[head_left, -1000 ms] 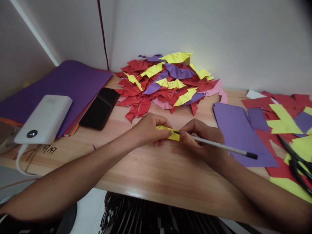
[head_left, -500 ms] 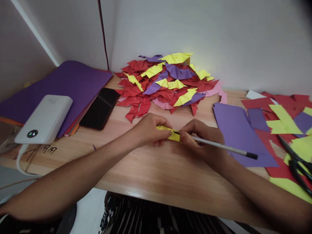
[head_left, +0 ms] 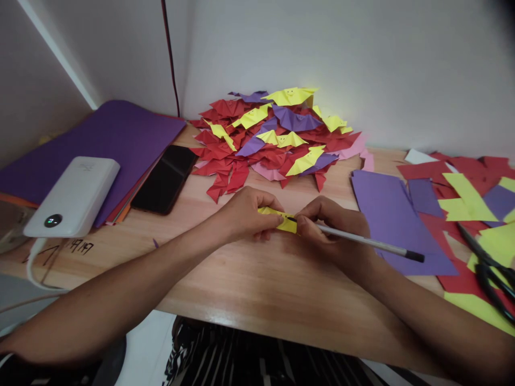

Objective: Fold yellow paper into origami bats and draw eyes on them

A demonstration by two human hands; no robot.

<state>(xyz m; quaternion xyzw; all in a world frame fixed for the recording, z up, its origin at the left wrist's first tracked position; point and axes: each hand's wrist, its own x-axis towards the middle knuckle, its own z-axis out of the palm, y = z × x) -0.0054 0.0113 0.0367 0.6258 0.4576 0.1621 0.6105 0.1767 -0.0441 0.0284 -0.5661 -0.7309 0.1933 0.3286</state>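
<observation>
Between finger and thumb, my left hand [head_left: 257, 210] grips a small folded yellow paper bat [head_left: 287, 224], just above the wooden table. My right hand [head_left: 328, 222] is closed around a grey pen [head_left: 364, 239] with a black end cap. The pen's dark tip meets the paper's face side near its upper edge, where small dark marks show. Fingers of both hands cover the paper's two ends. Behind them lies a heap of folded paper bats [head_left: 295, 119] in red, yellow, purple and pink, some with drawn faces.
To the left, a white power bank [head_left: 74, 195] with a cable rests on purple paper sheets [head_left: 132, 126], beside a black phone [head_left: 166, 179]. At right lie cut purple sheets [head_left: 396, 214], coloured scraps [head_left: 469, 195] and black-handled scissors [head_left: 493, 276]. A wall stands behind the table [head_left: 241, 284].
</observation>
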